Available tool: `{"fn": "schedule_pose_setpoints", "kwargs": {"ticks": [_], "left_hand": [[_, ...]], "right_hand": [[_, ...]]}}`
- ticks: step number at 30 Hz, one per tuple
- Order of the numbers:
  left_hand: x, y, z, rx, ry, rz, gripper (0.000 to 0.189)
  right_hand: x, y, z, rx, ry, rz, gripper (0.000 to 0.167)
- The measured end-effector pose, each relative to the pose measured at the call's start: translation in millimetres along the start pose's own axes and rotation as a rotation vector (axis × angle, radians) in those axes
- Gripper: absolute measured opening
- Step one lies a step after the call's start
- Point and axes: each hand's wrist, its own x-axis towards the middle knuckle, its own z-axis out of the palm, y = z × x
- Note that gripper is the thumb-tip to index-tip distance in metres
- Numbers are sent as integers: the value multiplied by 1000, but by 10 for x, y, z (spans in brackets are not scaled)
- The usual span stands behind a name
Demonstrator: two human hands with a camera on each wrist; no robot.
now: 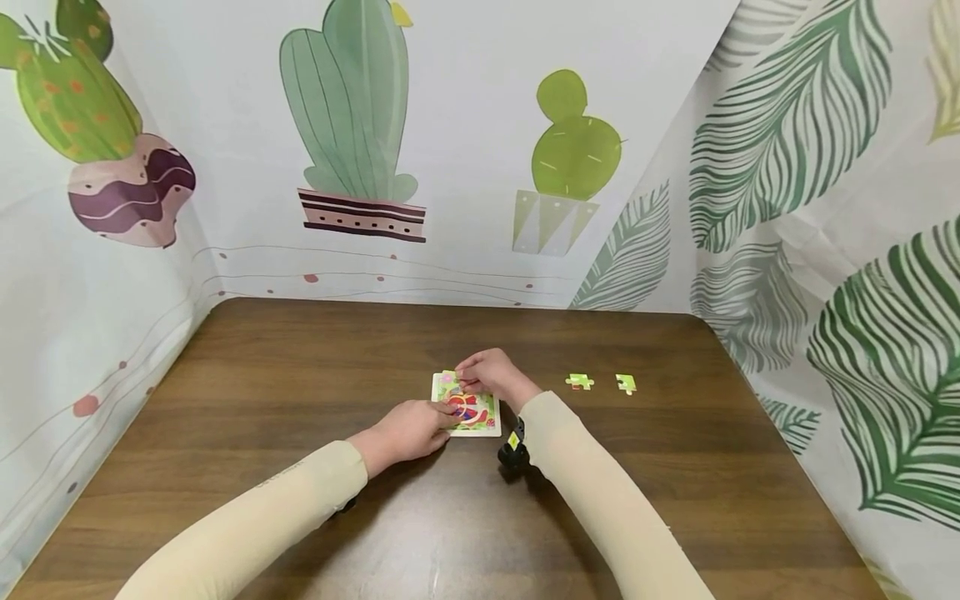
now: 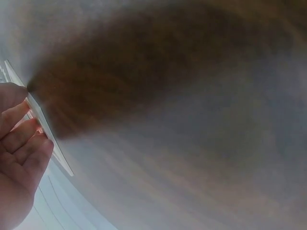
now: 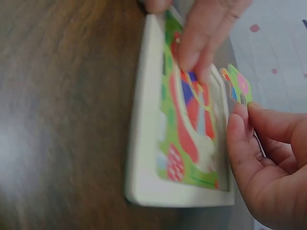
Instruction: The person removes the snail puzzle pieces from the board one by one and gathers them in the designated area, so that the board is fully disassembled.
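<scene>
A small jigsaw board with a pale raised frame lies on the table, a red, blue and green picture inside it. My left hand holds it at the left side, fingers on the picture and thumb by the frame's edge. In the left wrist view, the board's rim runs beside the left hand. Between thumb and fingers, my right hand pinches a green puzzle piece with a pink flower. That piece is at the board's far edge, tilted; its lower part is hidden by the fingertips.
Two loose puzzle pieces lie to the right of the board: one green and red piece, and another green piece farther right. The brown wooden table meets a patterned wall cloth at the back.
</scene>
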Motion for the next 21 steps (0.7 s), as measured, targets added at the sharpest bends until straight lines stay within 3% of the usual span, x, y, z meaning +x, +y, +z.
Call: {"fn": "schedule_pose_setpoints", "kwargs": {"ticks": [11,21], "left_hand": [[-4,17,6,-17,-8,-15,30],[-13,27,-10,-5,-13,-38,30]], "right_hand": [[-119,-84,-467,-70,-50,-43,26],[-162,-74,-761,-124,-32,-45,28]]}}
